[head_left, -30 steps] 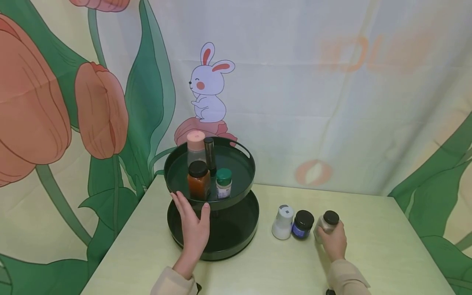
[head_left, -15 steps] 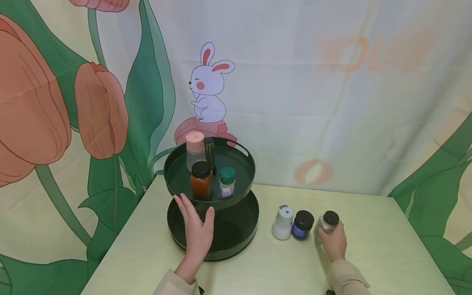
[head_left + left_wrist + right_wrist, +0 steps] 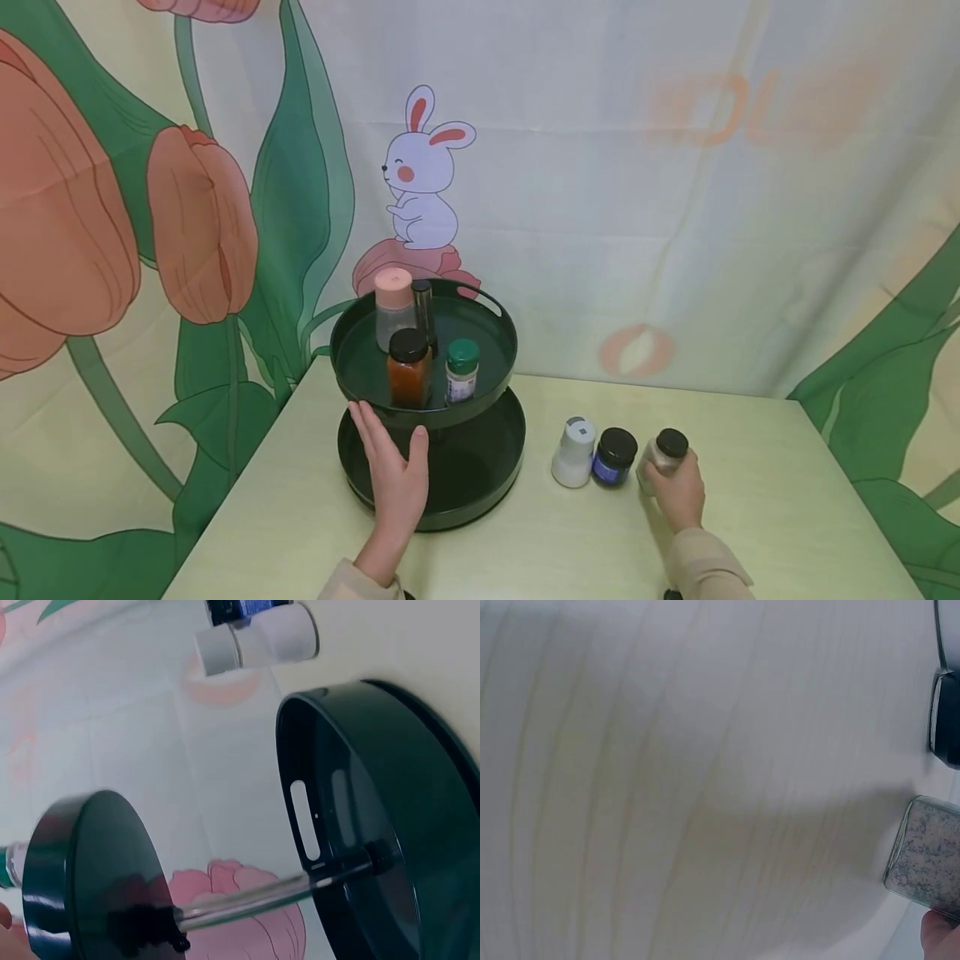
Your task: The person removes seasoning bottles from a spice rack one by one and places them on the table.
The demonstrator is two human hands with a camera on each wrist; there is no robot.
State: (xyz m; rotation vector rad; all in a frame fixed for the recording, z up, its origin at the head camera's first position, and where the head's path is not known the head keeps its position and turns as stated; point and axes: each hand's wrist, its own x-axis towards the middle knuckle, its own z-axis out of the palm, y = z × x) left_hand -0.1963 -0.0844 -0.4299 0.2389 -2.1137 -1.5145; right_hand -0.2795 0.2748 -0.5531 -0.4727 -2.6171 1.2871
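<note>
My left hand [image 3: 397, 479] touches the near-left rim of the upper tier [image 3: 480, 408] of a dark green two-tier round tray, its fingers extended. On that tier stand a pink-capped bottle [image 3: 394, 310], a slim black bottle [image 3: 423, 315], a black-capped orange jar [image 3: 409, 371] and a green-capped jar [image 3: 462, 372]. The lower tier [image 3: 480, 500] holds nothing visible. At the right, my right hand [image 3: 681, 493] grips a black-capped clear jar [image 3: 665, 450] standing on the table. In the right wrist view this jar [image 3: 928, 855] shows speckled contents.
A white bottle [image 3: 573, 454] and a black-lidded jar with a blue label [image 3: 614, 458] stand side by side on the table [image 3: 540, 550], between the tray and my right hand. Behind the table hangs a printed curtain [image 3: 570, 208].
The orange and green-capped jars have shifted right and the pink-capped bottle slightly left as the upper tier turned. My left hand moved right, then slightly back left; the right hand stays on its jar.
</note>
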